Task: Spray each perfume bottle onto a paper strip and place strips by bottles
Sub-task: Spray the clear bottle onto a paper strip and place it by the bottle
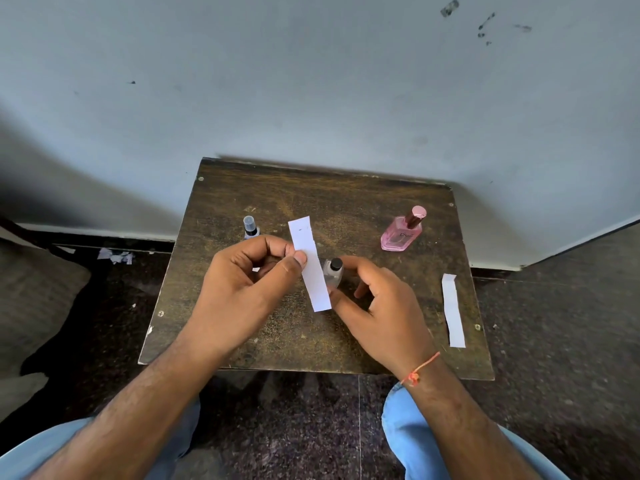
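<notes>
We see a white paper strip (309,264) pinched at mid-length between thumb and forefinger of the left hand (242,289), held above desk (242,199) centre, its long axis running 11 to 5 o'clock. The other left fingers are curled in, narrow.

Just behind the strip's lower half stands a small clear bottle (333,274) with a black cap. The right hand (377,306) wraps around it from 4 o'clock, half closed, fingertips (346,261) at the cap and thumb near the strip's lower end. We cannot tell whether it grips the bottle or only touches it.

At 10 o'clock from the left hand, partly hidden behind its knuckles, is a bottle with a clear cap (250,227). At 1 o'clock from the right hand, well apart, stands a pink bottle (403,232) with a rose-metal cap. A second strip (453,310) lies flat near the desk's right edge, at 3 o'clock from the right hand and 5 o'clock from the pink bottle.
</notes>
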Demonstrator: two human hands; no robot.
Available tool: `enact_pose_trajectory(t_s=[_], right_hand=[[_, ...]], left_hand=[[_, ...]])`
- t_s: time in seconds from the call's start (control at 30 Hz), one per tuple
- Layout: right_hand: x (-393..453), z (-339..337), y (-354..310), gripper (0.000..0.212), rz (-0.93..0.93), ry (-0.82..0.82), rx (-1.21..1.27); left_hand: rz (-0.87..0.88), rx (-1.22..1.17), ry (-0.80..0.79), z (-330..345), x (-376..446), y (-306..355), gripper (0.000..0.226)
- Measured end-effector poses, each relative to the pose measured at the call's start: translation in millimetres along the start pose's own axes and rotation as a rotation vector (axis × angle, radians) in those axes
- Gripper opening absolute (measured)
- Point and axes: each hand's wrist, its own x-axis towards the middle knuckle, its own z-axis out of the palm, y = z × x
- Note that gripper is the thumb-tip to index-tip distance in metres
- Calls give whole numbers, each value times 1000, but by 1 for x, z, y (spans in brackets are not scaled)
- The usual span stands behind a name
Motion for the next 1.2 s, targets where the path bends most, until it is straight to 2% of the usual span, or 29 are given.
enact_pose_trajectory(t_s=[0.07, 0.13, 0.23, 0.33, 0.47, 0.57, 0.7, 0.77, 0.93, 1.07, 1.2], right_hand=[[0, 1, 1, 39, 34, 25, 135], [1, -1, -4, 27, 139, 10, 462], [1, -8, -17, 32, 325, -82, 1001], [0, -16, -25, 35, 446, -208, 1358], [-1, -21, -24, 43, 551, -387, 1584], [-1, -24, -25, 41, 543, -525, 1666], [-1, -25, -27, 57, 563, -596, 1694], [-1, -25, -29, 63, 559, -550, 1652], [-1, -24, -32, 50, 492, -405, 1422], [0, -25, -35, 63, 443, -322, 1168], [-1, -22, -38, 60, 395, -168, 937]], left_hand=[[-2, 15, -8, -2, 1, -1, 19], [-3, 32, -20, -4, 0, -4, 25], [5, 48, -35, -5, -1, -6, 27], [2, 60, -53, -6, 0, -8, 25], [-13, 71, -93, -5, 0, -7, 24], [-15, 84, -126, -4, 0, -7, 22], [-20, 109, -141, -3, -1, -9, 21], [-20, 108, -157, -2, -2, -10, 18], [-40, 127, -158, -4, -2, -17, 19], [-30, 190, -142, -4, -1, -21, 11], [-37, 229, -121, -5, -1, -23, 7]])
